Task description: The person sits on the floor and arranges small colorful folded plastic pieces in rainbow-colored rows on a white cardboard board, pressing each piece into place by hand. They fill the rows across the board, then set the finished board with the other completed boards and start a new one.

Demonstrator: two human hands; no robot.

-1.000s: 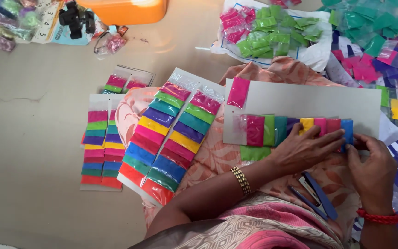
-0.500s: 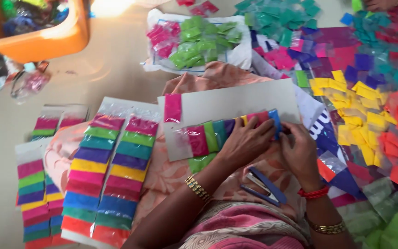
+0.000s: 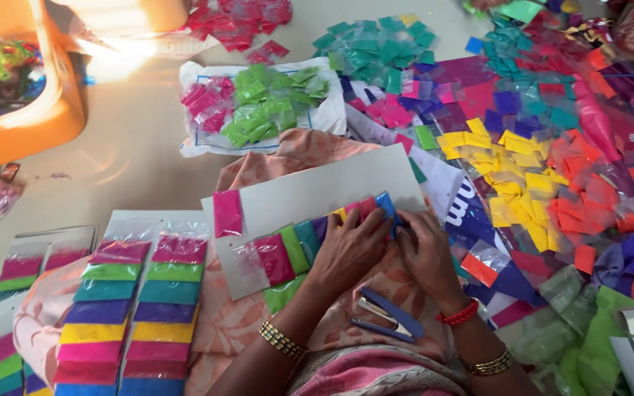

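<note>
My fingers (image 3: pixel 376 229) are bunched at the right end of a row of small colour packets (image 3: pixel 310 246) lying across a grey card sheet (image 3: pixel 317 194) on my lap; my left hand (image 3: pixel 350 249) presses flat over the packets with its fingertips curled onto the blue packet (image 3: pixel 385 205), and my right hand (image 3: pixel 423 253) pinches the same spot from the other side, closed on the packet's edge against the card. The row runs pink, green, teal, purple, yellow, pink, blue, and a single pink packet (image 3: pixel 227 213) sits apart near the card's upper left corner. These packets look light, soft and slick in their clear film, likely to slide or buckle, so I judge the top strip is the place to hold, not the filled belly. The card seems stiff but thin, and would bend if gripped at one corner. A blue stapler (image 3: pixel 387 319) lies just below my wrists on the patterned cloth (image 3: pixel 221 330). To my left lie finished cards of packets (image 3: pixel 137 301), close beside the sheet; to my right, heaps of loose yellow packets (image 3: pixel 511 172) and orange ones (image 3: pixel 588 198) crowd near. Ahead, green packets (image 3: pixel 266 99) sit on a white bag, an orange tub (image 3: pixel 31 132) beyond, with bare floor (image 3: pixel 133 161) between.
</note>
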